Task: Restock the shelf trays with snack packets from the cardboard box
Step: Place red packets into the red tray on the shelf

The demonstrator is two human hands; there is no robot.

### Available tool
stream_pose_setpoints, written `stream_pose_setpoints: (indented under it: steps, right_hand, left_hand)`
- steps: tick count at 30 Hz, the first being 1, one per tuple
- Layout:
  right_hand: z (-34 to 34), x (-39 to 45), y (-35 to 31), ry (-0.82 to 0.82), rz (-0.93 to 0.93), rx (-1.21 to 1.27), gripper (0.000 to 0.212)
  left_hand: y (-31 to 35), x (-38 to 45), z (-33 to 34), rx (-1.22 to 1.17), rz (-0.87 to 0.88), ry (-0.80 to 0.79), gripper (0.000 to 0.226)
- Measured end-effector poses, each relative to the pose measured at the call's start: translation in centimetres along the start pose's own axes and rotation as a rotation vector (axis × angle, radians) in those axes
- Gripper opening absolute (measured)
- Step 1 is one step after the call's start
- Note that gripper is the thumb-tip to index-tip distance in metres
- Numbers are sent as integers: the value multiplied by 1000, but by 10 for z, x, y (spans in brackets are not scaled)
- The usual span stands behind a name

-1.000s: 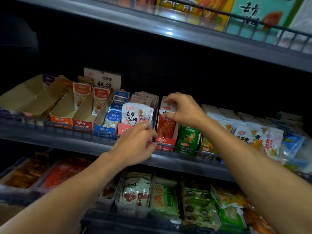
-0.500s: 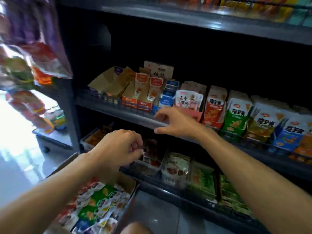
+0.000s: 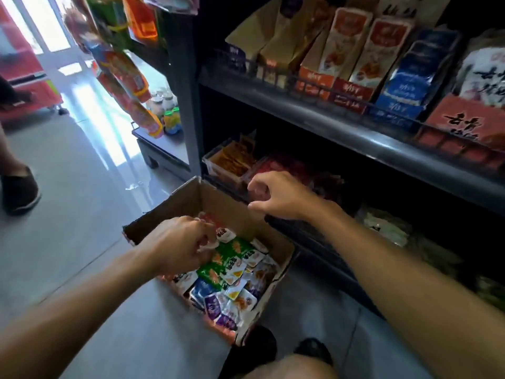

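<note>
Left hand (image 3: 181,243), fingers curled, apparently empty, hovers just over snack packets (image 3: 228,265) in cardboard box (image 3: 175,206); right hand (image 3: 276,194), loosely curled and empty, is farther, toward the shelf.

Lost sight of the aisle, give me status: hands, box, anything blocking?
Left hand down in the cardboard box, fingers curled among the snack packets; grip unclear. Right hand empty, loosely curled above the box. Nothing blocking.

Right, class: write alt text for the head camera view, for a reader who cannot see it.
A person's left hand reaches into a cardboard box of mixed snack packets on the floor, while the right hand hovers loosely curled above it. Stocked shelf trays stand to the right.
</note>
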State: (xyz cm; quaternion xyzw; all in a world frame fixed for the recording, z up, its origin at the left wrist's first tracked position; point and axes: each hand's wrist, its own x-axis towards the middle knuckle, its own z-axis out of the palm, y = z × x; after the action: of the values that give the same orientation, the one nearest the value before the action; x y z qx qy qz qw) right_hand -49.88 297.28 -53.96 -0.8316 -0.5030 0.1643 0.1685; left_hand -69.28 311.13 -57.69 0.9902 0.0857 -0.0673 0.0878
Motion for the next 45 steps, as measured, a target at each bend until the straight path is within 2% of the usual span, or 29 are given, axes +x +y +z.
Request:
stream_pose_setpoints:
  steps: [5, 10, 17, 19, 22, 25, 28, 32, 34, 36, 39, 40, 42, 45]
  right_hand:
    - [84, 66, 33, -91, 25, 103, 40]
    - [173, 121, 65, -185, 52, 148, 47]
    - [260, 170, 96, -282, 179, 252, 47]
    - [277, 181, 100, -334, 212, 292, 57]
    - [296, 193, 102, -436, 279, 333, 82]
    - [309, 193, 105, -468, 335, 391, 92]
    - [315, 185, 107, -431, 313, 399, 85]
    - [323, 179, 107, -419, 256, 306, 61]
    - [329, 182, 106, -386, 221, 245, 50]
    - [335, 183, 103, -378, 223, 213, 57]
    - [338, 183, 100, -369, 229, 65, 95]
    - [339, 184, 101, -348, 224, 33, 99]
    - [340, 183, 101, -314, 212, 58, 95]
    - [337, 182, 103, -229, 173, 99, 64]
  left_hand:
    - [-49, 30, 70, -36, -97, -131, 16]
    - [-96, 64, 126, -45, -159, -261, 29]
    - [-146, 111, 182, 13, -210, -443, 62]
    - [-156, 128, 200, 24, -204, -438, 66]
    - [-173, 146, 230, 19, -244, -436, 82]
    - [-185, 152, 250, -4, -296, -461, 96]
    - [-185, 149, 252, -8, -307, -437, 97]
    - [-187, 139, 254, -40, -275, -399, 85]
    - [-190, 136, 256, -85, -293, -369, 87]
    - [-191, 136, 258, -153, -301, -371, 88]
    - [-188, 138, 259, -151, -325, -360, 96]
    - [-188, 139, 259, -134, -339, -346, 104]
    - [-188, 140, 261, -111, -358, -310, 111]
    - [-190, 140, 262, -164, -416, -284, 112]
